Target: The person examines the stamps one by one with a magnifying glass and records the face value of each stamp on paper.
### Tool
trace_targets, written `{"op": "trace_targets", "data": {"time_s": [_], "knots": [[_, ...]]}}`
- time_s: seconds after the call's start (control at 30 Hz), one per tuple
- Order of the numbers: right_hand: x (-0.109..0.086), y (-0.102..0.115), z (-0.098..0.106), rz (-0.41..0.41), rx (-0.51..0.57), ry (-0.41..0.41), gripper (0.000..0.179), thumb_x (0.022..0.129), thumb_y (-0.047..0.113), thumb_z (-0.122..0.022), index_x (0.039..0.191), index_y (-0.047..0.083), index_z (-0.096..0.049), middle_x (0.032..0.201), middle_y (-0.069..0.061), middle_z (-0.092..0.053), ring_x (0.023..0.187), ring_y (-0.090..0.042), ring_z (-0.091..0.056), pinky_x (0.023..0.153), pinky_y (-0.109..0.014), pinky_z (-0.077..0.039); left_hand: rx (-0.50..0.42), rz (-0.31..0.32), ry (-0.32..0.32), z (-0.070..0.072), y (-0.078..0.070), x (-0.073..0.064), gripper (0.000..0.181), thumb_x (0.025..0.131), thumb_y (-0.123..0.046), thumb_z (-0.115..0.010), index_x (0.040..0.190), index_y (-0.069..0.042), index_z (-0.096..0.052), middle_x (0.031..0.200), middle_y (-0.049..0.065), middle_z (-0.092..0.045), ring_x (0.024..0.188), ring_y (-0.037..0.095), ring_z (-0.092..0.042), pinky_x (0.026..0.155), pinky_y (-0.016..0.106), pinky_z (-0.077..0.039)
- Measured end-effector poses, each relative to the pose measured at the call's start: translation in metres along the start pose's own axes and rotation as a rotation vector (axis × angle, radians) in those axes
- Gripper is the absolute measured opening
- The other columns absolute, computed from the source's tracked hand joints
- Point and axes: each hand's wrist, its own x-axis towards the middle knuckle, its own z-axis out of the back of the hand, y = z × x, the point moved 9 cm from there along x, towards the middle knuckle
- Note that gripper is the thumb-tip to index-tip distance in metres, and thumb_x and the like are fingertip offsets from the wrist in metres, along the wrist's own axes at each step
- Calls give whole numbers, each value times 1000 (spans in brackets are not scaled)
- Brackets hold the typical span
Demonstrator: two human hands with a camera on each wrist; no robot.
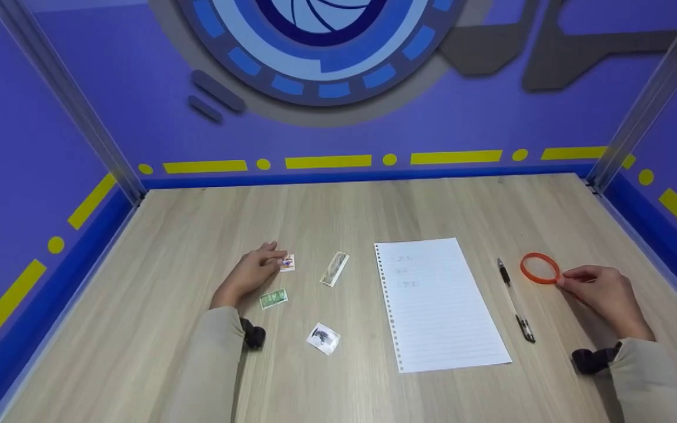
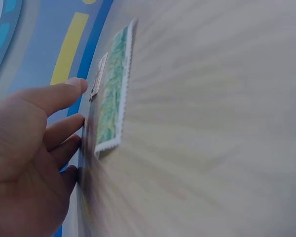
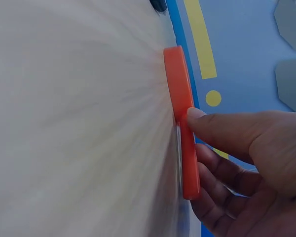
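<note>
My right hand (image 1: 603, 294) pinches the handle of an orange magnifying glass (image 1: 541, 281) between thumb and fingers, at the right of the table. In the right wrist view, the thumb lies on the orange handle (image 3: 188, 158) just below the ring. At the left, my left hand (image 1: 247, 273) rests with loosely bent fingers over the edge of a small stamp (image 1: 288, 263), partly hiding it. A green stamp (image 1: 273, 298) with perforated edges lies just nearer than that hand. In the left wrist view, the thumb (image 2: 64, 96) and fingers stand apart.
A narrow stamp (image 1: 334, 269) and a stamp with a dark figure (image 1: 323, 339) lie left of centre. Punched lined paper (image 1: 450, 329) with faint writing lies right of them. A black-and-clear pen (image 1: 516, 299) lies between paper and magnifying glass. Blue panels (image 1: 338, 135) enclose the table.
</note>
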Motion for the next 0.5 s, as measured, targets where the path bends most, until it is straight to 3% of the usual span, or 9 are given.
{"op": "trace_targets", "data": {"time_s": [0.23,0.5], "knots": [[1,5,5,-4,33,-3,43,88,34,-69,106,-5,-67,94,-17,-69,65,-13,-55,51,-25,-51,3,22,-8,3,-1,-2,40,100,-19,-49,139,-10,-52,157,13,-29,148,31,-19,121,47,-16],[0,20,9,79,23,-14,43,87,37,-69,107,-2,-68,100,-20,-68,70,2,-52,58,-13,-49,38,8,-11,3,-10,-5,43,101,-21,-48,143,-11,-46,158,13,-28,147,32,-21,120,48,-18]]}}
